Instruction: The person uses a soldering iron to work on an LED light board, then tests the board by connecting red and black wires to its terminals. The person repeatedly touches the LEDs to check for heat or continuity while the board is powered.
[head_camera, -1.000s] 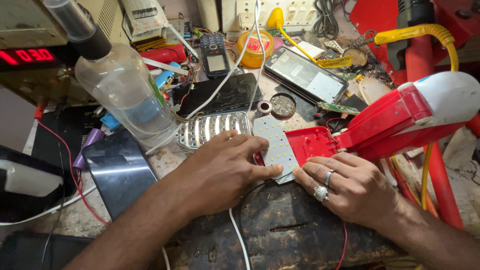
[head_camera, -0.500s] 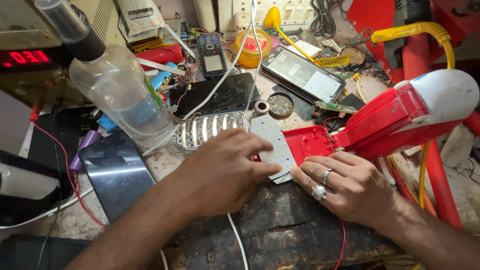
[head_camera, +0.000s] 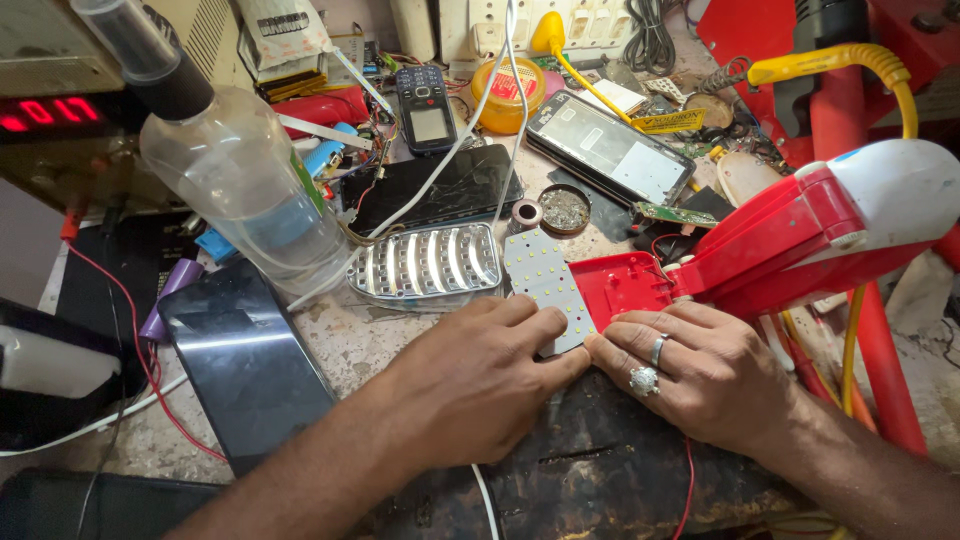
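Both hands lie palm-down on the dark work mat (head_camera: 600, 470), fingertips meeting at the near edge of a white LED panel (head_camera: 545, 285): the left hand (head_camera: 480, 385) presses its fingers on the panel's lower left corner, and the right hand (head_camera: 700, 370), wearing 2 rings, pins the lower right corner against the open red lamp housing (head_camera: 625, 285). Just beyond the left hand's fingers lies a ribbed silver reflector (head_camera: 425, 265), with a clear plastic bottle (head_camera: 240, 180) farther to its left.

we're looking at an electronics repair workshop: the tabletop (head_camera: 345, 335) is carrying opened phones (head_camera: 605, 145), a bare circuit board (head_camera: 672, 212), loose wires (head_camera: 455, 140), a meter with red digits glowing (head_camera: 45, 110), and wall sockets (head_camera: 490, 20) are lining the back.
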